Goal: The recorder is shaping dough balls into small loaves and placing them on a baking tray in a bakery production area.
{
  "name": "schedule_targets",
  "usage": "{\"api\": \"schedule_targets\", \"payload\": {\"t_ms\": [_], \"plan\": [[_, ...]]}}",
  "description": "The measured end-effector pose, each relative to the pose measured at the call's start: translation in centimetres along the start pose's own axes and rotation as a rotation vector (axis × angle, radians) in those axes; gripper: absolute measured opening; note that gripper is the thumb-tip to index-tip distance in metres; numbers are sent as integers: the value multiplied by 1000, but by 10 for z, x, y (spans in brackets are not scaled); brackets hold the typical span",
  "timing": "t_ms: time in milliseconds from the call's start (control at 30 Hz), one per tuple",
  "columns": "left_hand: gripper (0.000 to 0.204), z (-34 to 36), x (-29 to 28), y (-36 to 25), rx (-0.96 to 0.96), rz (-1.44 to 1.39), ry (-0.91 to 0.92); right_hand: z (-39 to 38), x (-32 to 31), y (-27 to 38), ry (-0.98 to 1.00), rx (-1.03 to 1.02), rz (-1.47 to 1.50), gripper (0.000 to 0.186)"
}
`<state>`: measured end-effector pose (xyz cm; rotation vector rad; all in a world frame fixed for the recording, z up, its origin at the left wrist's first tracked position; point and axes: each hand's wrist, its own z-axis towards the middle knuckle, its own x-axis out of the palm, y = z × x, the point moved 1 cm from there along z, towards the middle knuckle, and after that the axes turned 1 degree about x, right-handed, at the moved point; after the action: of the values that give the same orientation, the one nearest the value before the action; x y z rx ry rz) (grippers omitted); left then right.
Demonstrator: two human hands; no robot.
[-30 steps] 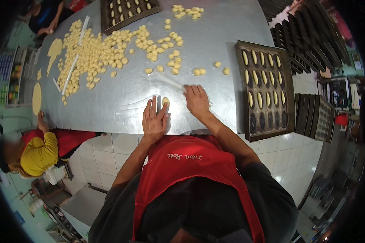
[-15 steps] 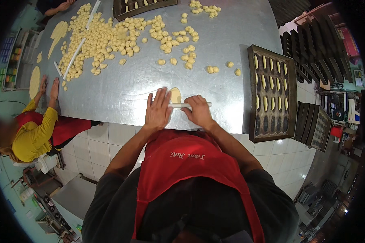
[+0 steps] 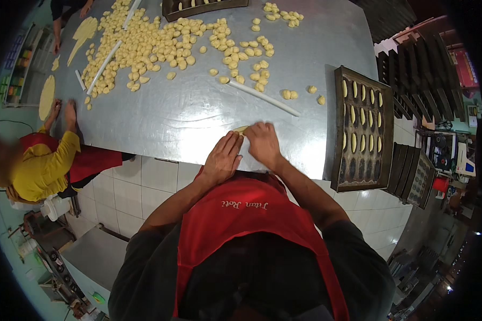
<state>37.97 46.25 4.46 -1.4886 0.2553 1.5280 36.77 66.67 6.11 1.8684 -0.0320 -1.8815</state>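
Note:
A small flattened piece of pale yellow dough (image 3: 242,129) lies at the near edge of the metal table, mostly covered by my fingers. My left hand (image 3: 224,156) has its fingers together, their tips pressing on the dough's left part. My right hand (image 3: 264,143) curls its fingers on the dough's right end, and the two hands nearly meet there. Beyond them a white rolling pin (image 3: 265,98) lies at a slant, untouched, its far end beside dough balls (image 3: 234,57).
A dark baking tray (image 3: 361,160) with rows of dough strips stands at the table's right edge. Many dough balls (image 3: 144,48) cover the far left, with white rods (image 3: 103,68) among them. A co-worker in a yellow sleeve (image 3: 64,142) works at the left edge. Stacked trays (image 3: 420,80) stand right.
My right hand has let go of the rolling pin, which now lies farther off. Both hands have come together on the dough, which was flat and oval before. The view has shifted slightly.

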Motion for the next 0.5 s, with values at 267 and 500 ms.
{"api": "schedule_targets", "payload": {"t_ms": [267,500], "plan": [[21,-3,-36,81,-342,-216,-211,47,49,26,-83,10,89,72],[21,52,-75,190,-408,-135,-160,59,39,34,53,43,-37,86]]}}
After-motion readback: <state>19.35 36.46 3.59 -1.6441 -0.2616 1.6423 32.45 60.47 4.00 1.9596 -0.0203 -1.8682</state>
